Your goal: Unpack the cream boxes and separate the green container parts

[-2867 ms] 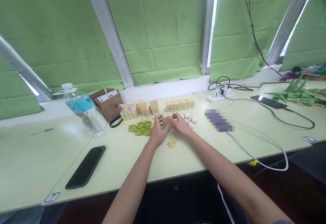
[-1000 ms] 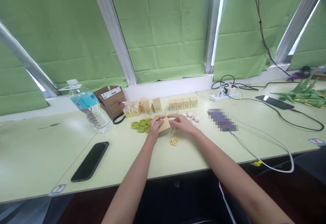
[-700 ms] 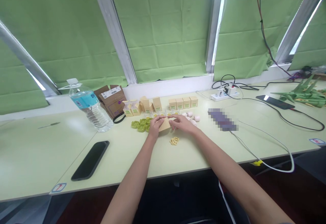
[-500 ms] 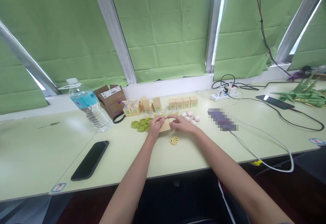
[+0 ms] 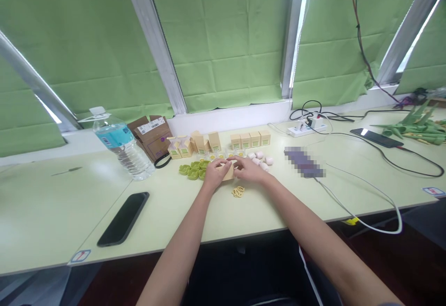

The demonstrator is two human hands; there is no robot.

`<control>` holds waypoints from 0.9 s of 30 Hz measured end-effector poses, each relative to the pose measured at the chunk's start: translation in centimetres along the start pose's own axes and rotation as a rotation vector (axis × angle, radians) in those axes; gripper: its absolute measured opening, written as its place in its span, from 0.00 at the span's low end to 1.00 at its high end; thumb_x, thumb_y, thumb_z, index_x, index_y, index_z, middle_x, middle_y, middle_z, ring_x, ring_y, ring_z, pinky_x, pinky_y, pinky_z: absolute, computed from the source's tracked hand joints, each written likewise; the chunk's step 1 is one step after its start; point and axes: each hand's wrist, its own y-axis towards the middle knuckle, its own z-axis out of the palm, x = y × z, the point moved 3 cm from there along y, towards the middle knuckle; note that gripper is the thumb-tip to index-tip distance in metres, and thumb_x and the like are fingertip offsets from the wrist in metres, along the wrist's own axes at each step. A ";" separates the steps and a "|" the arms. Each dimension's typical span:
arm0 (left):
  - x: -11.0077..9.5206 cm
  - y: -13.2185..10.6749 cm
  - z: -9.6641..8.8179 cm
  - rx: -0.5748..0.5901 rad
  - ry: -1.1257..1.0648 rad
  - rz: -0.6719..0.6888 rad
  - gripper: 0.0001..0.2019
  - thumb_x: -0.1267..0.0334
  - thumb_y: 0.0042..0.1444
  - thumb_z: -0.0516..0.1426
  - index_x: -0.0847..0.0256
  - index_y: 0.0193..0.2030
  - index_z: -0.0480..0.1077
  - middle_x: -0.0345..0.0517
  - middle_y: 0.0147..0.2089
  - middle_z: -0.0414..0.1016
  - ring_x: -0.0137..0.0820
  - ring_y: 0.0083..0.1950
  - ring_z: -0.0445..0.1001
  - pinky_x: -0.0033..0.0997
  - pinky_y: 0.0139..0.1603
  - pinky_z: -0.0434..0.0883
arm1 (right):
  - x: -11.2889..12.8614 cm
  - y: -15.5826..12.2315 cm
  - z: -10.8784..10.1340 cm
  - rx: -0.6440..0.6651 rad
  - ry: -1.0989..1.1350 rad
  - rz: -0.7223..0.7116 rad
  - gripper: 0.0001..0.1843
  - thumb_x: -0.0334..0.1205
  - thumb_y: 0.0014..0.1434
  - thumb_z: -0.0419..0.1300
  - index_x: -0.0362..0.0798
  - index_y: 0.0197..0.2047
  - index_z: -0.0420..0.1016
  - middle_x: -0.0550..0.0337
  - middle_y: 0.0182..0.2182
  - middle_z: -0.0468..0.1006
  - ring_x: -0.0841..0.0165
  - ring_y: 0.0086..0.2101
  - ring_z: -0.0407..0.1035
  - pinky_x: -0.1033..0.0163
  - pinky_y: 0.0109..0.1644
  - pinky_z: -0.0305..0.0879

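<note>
Between my two hands is a small tan cardboard box (image 5: 229,173), partly covered by fingers. My left hand (image 5: 216,172) grips its left side, thumb on top. My right hand (image 5: 246,168) has its fingers bent around the box's right side and upper edge. Just below the box lies a small heap of yellow rings or bands (image 5: 238,192). Green clover-like pieces (image 5: 193,170) sit left of my left hand. Several pale pink rounded pieces (image 5: 259,159) lie beyond my right hand. Behind the hands stand clear cups with yellow marks (image 5: 220,154), partly hidden.
A row of small tan boxes (image 5: 250,139) and open-topped boxes (image 5: 180,147) stand at the back. To the left are a water bottle (image 5: 125,146), a brown carton (image 5: 153,136) and a black phone (image 5: 123,219). A power strip (image 5: 306,128) and cables lie right.
The box has turned slightly between my hands, and both hands have shifted a little to the right. Everything on the table stays in place.
</note>
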 end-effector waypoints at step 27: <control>0.6 0.2 -0.1 -0.039 -0.250 -0.123 0.17 0.47 0.51 0.64 0.62 0.32 0.78 0.44 0.36 0.79 0.34 0.39 0.74 0.32 0.44 0.69 | 1.0 -0.2 -0.6 -0.145 -0.211 -0.065 0.20 0.38 0.62 0.54 0.51 0.56 0.75 0.65 0.26 0.76 0.68 0.28 0.69 0.63 0.38 0.63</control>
